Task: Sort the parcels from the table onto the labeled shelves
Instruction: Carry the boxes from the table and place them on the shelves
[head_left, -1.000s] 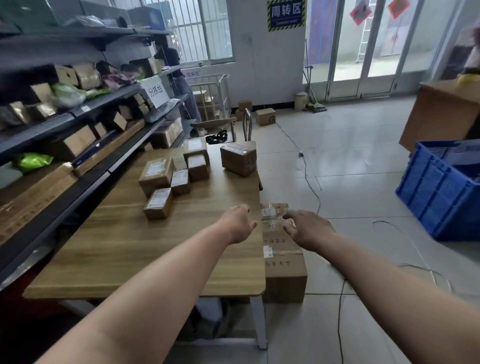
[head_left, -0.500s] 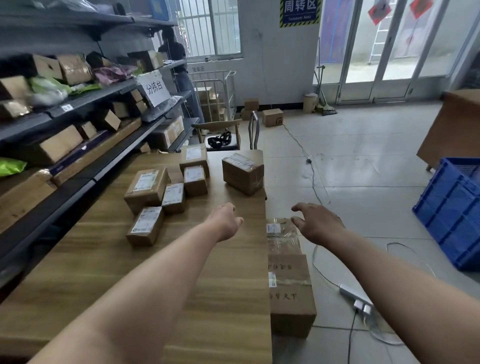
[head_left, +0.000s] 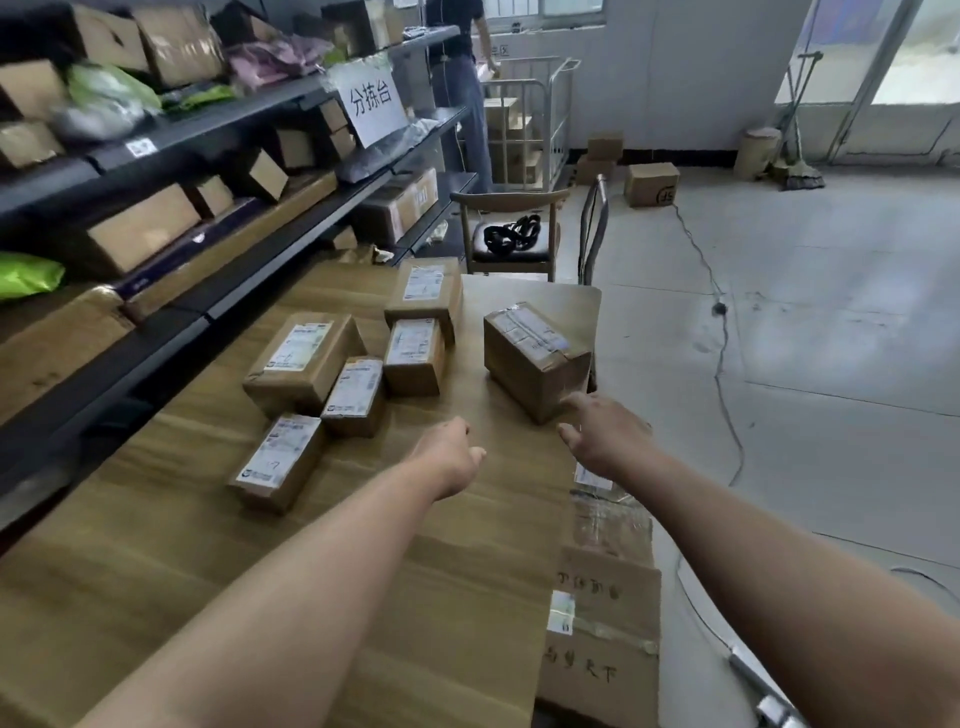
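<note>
- On the right part of the desk (head_left: 156, 545), near its far end, stands the biggest parcel (head_left: 537, 358). It is a brown carton with a white label and clear tape on top, and it is turned at an angle to the desk's edge.
- It looks stiff and square. I judge it not heavy for its size, but too wide for one hand. The good hold is with both hands on two opposite sides, or under the bottom edges. The taped top is probably slippery.
- The right hand (head_left: 608, 441) hovers at the near corner of this parcel, with fingers spread and relaxed, holding nothing. Whether a fingertip touches the carton, I cannot tell.
- The left hand (head_left: 449, 457) is over bare wood, to the left of the parcel and a little nearer to the person. Its fingers are loosely curled and it is also empty.
- Five smaller parcels (head_left: 304, 358) lie together further left, apart from both hands.
- The shelves (head_left: 234, 109) run along the left side of the desk and carry cartons and bags.
- A tall carton (head_left: 602, 623) stands on the floor against the right side of the desk.
</note>
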